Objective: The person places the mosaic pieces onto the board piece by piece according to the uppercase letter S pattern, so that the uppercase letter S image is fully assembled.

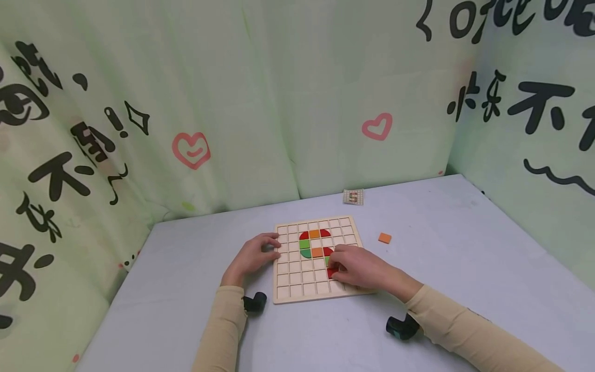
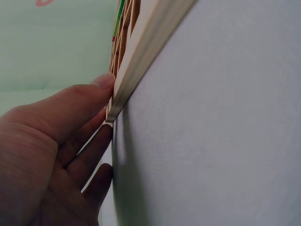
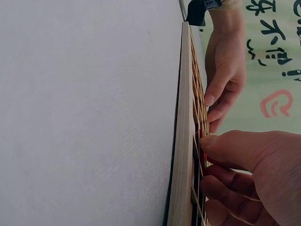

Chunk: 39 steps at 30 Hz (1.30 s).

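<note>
A square wooden grid board [image 1: 295,279] lies on the table with red, orange and green tiles set in its cells. My left hand [image 1: 252,257] rests at its left edge, the thumb on the rim and the fingers nearly straight; the left wrist view shows this thumb [image 2: 96,92] close up. Over the board's right half, my right hand [image 1: 360,266] has curled fingers and pinches a red tile [image 1: 331,273] at a lower cell. In the right wrist view the thumb presses against the red tile [image 3: 202,148]; the fingers hide part of the nearby tiles.
One loose orange tile [image 1: 385,238] lies on the white-covered table [image 1: 186,289] to the right of the board. Behind the board is a small card [image 1: 353,197] printed with a grid pattern. A pale green curtain [image 1: 279,103] with lettering and hearts stands around the table.
</note>
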Available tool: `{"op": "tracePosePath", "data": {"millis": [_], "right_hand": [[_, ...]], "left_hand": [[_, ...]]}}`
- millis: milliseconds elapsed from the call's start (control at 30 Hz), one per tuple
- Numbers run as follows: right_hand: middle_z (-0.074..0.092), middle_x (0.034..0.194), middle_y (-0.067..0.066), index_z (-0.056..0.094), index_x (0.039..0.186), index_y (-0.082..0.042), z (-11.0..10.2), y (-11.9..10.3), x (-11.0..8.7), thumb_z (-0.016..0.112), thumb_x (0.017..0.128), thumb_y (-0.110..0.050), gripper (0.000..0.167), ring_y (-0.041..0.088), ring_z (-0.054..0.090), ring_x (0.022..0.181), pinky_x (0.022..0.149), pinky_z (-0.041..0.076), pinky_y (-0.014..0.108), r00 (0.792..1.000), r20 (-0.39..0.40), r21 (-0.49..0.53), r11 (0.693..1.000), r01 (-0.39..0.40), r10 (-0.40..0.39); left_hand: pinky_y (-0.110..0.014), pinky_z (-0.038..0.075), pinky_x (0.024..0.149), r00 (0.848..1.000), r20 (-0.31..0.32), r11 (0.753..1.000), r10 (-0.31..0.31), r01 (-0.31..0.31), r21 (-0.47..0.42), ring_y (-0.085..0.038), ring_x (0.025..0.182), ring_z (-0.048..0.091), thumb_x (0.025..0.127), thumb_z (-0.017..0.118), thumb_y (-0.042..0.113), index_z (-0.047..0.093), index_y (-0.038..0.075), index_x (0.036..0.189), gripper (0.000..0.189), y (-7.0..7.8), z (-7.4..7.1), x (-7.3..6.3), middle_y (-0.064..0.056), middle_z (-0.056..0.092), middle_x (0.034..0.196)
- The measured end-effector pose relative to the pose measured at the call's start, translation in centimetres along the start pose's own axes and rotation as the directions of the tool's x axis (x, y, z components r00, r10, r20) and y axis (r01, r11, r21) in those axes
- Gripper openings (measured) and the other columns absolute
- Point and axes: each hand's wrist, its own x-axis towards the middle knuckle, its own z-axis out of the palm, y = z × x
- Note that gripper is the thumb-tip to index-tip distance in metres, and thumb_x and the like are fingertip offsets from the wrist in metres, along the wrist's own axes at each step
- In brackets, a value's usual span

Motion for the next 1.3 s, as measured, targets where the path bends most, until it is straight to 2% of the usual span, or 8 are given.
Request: {"op": "tracePosePath", "data": {"millis": [167, 367, 667, 800, 933, 1300], "right_hand": [[0.061, 0.089, -0.004, 0.073, 0.096, -0.012, -0.3, 0.2, -0.1, 0.074, 0.088, -0.014, 0.008, 0.007, 0.050, 0.077, 0.070, 0.050, 0.023, 1.000, -0.005, 0.019, 1.000, -0.008, 0.008], [0.065, 0.095, -0.001, 0.073, 0.101, -0.008, -1.7, 1.3, -0.4, 0.071, 0.089, -0.011, 0.013, 0.010, 0.055, 0.080, 0.070, 0.051, 0.024, 0.992, -0.032, 0.090, 0.989, -0.117, 0.120], [0.065, 0.099, 0.004, 0.070, 0.110, -0.003, -4.5, 4.6, -1.6, 0.072, 0.091, -0.015, 0.022, 0.017, 0.060, 0.089, 0.075, 0.054, 0.029, 0.957, -0.083, 0.148, 0.953, -0.266, 0.280], [0.067, 0.103, 0.010, 0.069, 0.113, -0.001, -5.4, 6.0, -2.3, 0.071, 0.092, -0.015, 0.026, 0.021, 0.060, 0.091, 0.078, 0.055, 0.035, 0.936, -0.131, 0.165, 0.938, -0.305, 0.327], [0.067, 0.107, 0.014, 0.068, 0.115, 0.001, -5.9, 7.0, -2.9, 0.069, 0.092, -0.015, 0.028, 0.024, 0.062, 0.093, 0.081, 0.054, 0.039, 0.927, -0.157, 0.169, 0.934, -0.314, 0.340], [0.064, 0.114, 0.021, 0.065, 0.121, 0.005, -5.9, 8.8, -3.4, 0.071, 0.091, -0.019, 0.039, 0.030, 0.061, 0.098, 0.083, 0.055, 0.044, 0.905, -0.096, 0.169, 0.903, -0.395, 0.413]], "left_hand": [[-0.051, 0.033, 0.120, 1.000, 0.011, 1.000, -0.013, 0.013, -0.017, -0.033, 0.144, 0.041, 0.089, 0.073, 0.010, 0.073, 0.007, 0.107, 0.018, 0.0, 0.0, 0.0, -0.009, 0.055, 0.147], [-0.051, 0.034, 0.120, 1.000, 0.014, 1.000, -0.017, 0.017, -0.008, -0.032, 0.144, 0.042, 0.089, 0.074, 0.012, 0.073, 0.008, 0.107, 0.018, 0.0, 0.0, 0.1, -0.008, 0.056, 0.146], [-0.050, 0.032, 0.121, 0.999, 0.016, 1.000, -0.028, 0.028, -0.013, -0.031, 0.145, 0.041, 0.089, 0.075, 0.012, 0.073, 0.008, 0.107, 0.019, 0.1, -0.1, 0.1, -0.007, 0.056, 0.146], [-0.049, 0.032, 0.121, 0.999, 0.019, 0.999, -0.035, 0.036, -0.015, -0.031, 0.145, 0.041, 0.088, 0.075, 0.013, 0.074, 0.009, 0.108, 0.020, 0.1, -0.1, 0.1, -0.007, 0.056, 0.147], [-0.049, 0.032, 0.121, 0.999, 0.015, 0.999, -0.035, 0.035, -0.023, -0.031, 0.145, 0.040, 0.089, 0.074, 0.012, 0.073, 0.009, 0.108, 0.019, 0.1, -0.1, 0.1, -0.007, 0.055, 0.147], [-0.050, 0.032, 0.121, 0.999, 0.016, 0.999, -0.034, 0.035, -0.024, -0.032, 0.145, 0.041, 0.089, 0.074, 0.012, 0.073, 0.008, 0.107, 0.018, 0.1, -0.1, 0.0, -0.008, 0.055, 0.147]]}}
